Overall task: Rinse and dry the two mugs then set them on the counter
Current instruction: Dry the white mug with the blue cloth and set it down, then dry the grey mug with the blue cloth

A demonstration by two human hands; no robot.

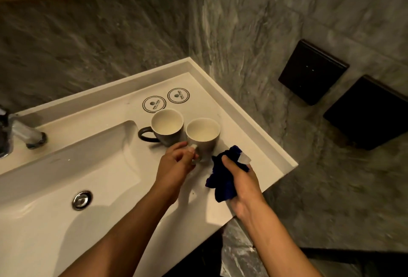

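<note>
At the far left a chrome faucet (pixel 26 134) reaches over the white basin (pixel 66 166), whose round drain stopper (pixel 82 199) sits near the person. To the right of the basin, on the white counter (pixel 254 144), stand two mugs, upright and touching or nearly so: the left mug (pixel 166 127), dark grey outside and cream inside, with its handle pointing left toward the basin, and the right mug (pixel 203 135), of the same make, a little nearer. Beyond them lie two round printed coasters (pixel 166 99). The left hand (pixel 176 166) has its fingers curled round the handle of the right mug, which looks set on the counter or just about to be. The right hand (pixel 240 182) grips a bunched dark blue cloth (pixel 225 175) just right of that mug, fingers closed round it. Both mugs look clean and hold no liquid, though the dim light hides any drops. The step seems to be the final placing; to do it well, the left hand should let the base settle flat before letting go of the handle, keeping the mug from knocking its neighbour, and the cloth could catch any last wetness on the outer wall.
</note>
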